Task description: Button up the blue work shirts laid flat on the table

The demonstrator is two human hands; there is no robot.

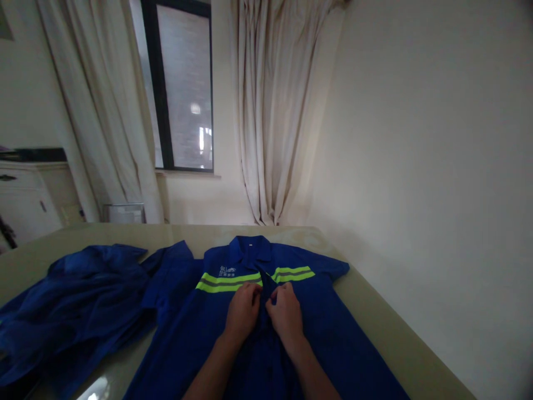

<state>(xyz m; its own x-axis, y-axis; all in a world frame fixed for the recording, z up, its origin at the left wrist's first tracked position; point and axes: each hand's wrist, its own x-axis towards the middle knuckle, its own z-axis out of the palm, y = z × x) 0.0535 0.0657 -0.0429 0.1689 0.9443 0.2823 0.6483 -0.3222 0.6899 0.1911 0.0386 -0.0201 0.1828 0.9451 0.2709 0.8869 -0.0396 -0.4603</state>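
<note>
A blue short-sleeved shirt [337,328] lies spread out with its collar toward the far side. Yellow-green and grey reflective bands cross its chest, and white lettering shows above the left band. Just below the bands, my left hand [244,311] pinches the shirt's front edge at the middle. Close beside it, my right hand [286,312] has its fingers closed on the other front edge. The cloth between the two hands is lifted a little and parted. Whatever small part lies between the fingertips is too small to tell.
Crumpled blue clothing [87,305] lies on the left of the pale green table [400,328]. A wall [437,166] runs along the table's right edge. Curtains [275,111] and a window [187,89] are behind, with a white cabinet [25,194] at the far left.
</note>
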